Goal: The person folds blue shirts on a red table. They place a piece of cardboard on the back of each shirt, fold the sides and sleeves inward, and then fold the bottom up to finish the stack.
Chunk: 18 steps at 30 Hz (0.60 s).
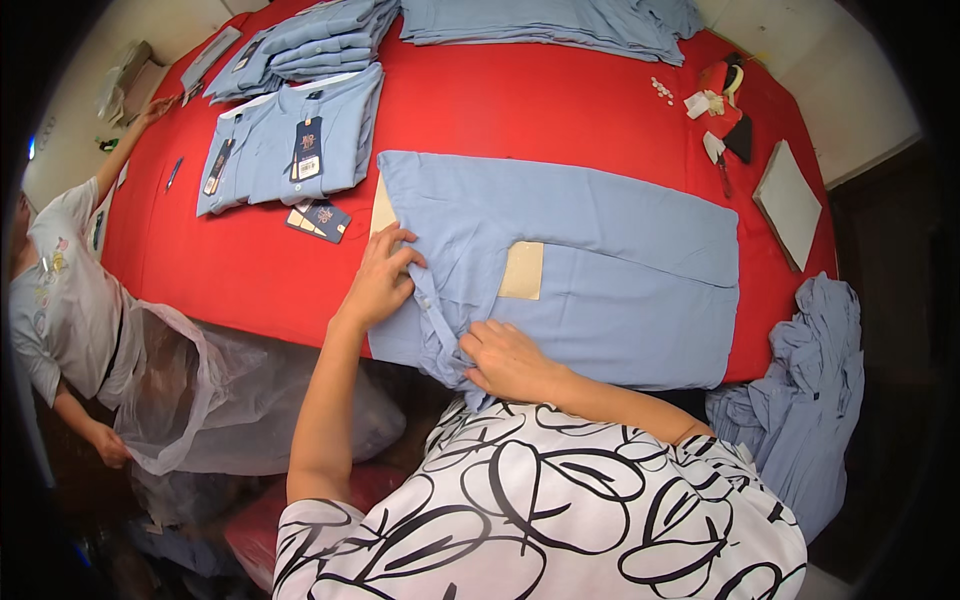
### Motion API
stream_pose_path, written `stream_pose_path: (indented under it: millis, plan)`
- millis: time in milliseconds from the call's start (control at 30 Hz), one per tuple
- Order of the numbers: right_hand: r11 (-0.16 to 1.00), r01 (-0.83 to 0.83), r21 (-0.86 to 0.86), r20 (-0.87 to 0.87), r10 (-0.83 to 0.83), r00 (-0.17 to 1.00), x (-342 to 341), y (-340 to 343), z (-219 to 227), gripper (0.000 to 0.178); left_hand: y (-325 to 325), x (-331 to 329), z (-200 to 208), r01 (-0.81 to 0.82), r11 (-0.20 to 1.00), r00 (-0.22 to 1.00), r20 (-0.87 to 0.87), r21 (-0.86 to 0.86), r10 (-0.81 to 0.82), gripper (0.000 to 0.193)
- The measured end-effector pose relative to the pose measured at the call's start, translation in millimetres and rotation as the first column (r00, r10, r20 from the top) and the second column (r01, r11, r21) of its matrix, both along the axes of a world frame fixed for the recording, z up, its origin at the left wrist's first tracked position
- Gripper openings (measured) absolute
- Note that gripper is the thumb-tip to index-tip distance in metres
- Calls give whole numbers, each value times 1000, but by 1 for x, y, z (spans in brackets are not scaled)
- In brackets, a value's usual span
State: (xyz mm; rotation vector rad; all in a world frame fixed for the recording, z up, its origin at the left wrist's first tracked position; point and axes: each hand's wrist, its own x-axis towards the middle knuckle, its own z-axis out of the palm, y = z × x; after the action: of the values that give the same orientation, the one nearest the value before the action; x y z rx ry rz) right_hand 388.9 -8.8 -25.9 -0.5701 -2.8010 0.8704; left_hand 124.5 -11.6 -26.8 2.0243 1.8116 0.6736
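A light blue shirt lies spread over the red table, its far side folded inward. A beige card shows through a gap in the cloth, and another pale piece of card sticks out at its left end. At that end my left hand has its fingers curled on the cloth beside a buttoned strip. Closer to me, my right hand grips a bunched part of the same shirt at the table's near edge. The fingertips of the right hand are partly hidden by fabric.
Folded blue shirts with dark tags are stacked at the far left, loose tags beside them. More blue cloth lies at the back. At right are a white pad and hanging garments. Another person holds a clear plastic bag.
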Motion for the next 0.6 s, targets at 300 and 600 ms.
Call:
stream_pose_path:
  millis: [300, 600]
  plan:
    - [807, 470, -357, 144, -450, 881, 47, 120, 89, 40, 0, -7, -3, 26, 997, 996, 85, 67, -32, 41]
    - [492, 518, -700, 374, -366, 852, 130, 9, 23, 38, -6, -10, -11, 21, 990, 994, 102, 136, -35, 47]
